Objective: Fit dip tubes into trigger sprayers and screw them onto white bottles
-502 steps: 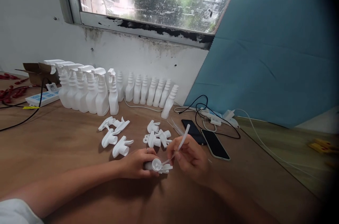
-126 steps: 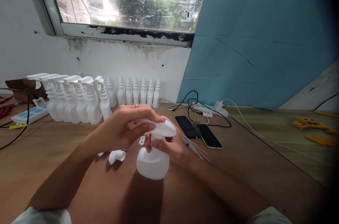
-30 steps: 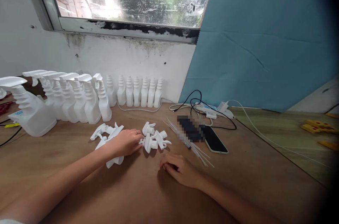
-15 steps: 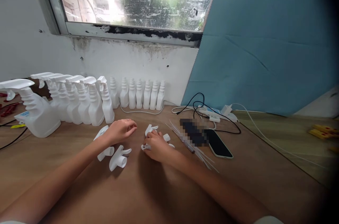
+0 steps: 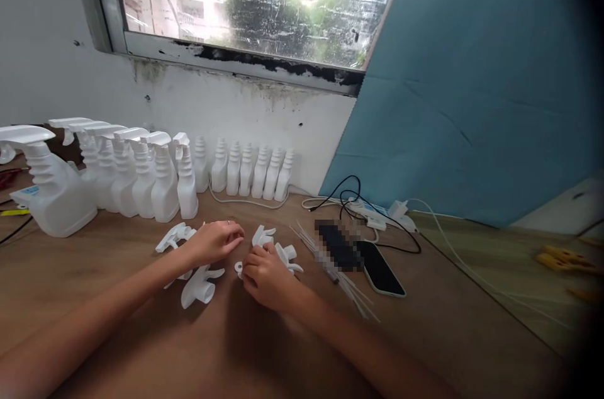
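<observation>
My left hand (image 5: 221, 240) hovers over the table, fingers loosely bent, with nothing visible in it. Below it lies a white spray trigger head (image 5: 198, 287), its round collar facing me. Another spray trigger head (image 5: 173, 235) rests behind my left wrist, and my forearm covers part of one more. My right hand (image 5: 268, 276) is closed over a white spray trigger head, mostly hidden, whose small ringed end (image 5: 238, 269) shows beside the fingertips. Just behind those fingers is a spray trigger head (image 5: 262, 235); others (image 5: 286, 254) lie to their right.
White spray bottles with heads (image 5: 165, 188) stand at the left, and smaller headless bottles (image 5: 259, 175) line the wall. Thin white tubes (image 5: 346, 289), a phone (image 5: 382, 270) and a pixelated dark item (image 5: 337, 245) lie at the right. Cables (image 5: 391, 241) and a power strip (image 5: 377, 210) are behind.
The view has shifted slightly. My right hand has moved a little left and toward me, uncovering more of the spray heads on its right. My left hand stays near the same place.
</observation>
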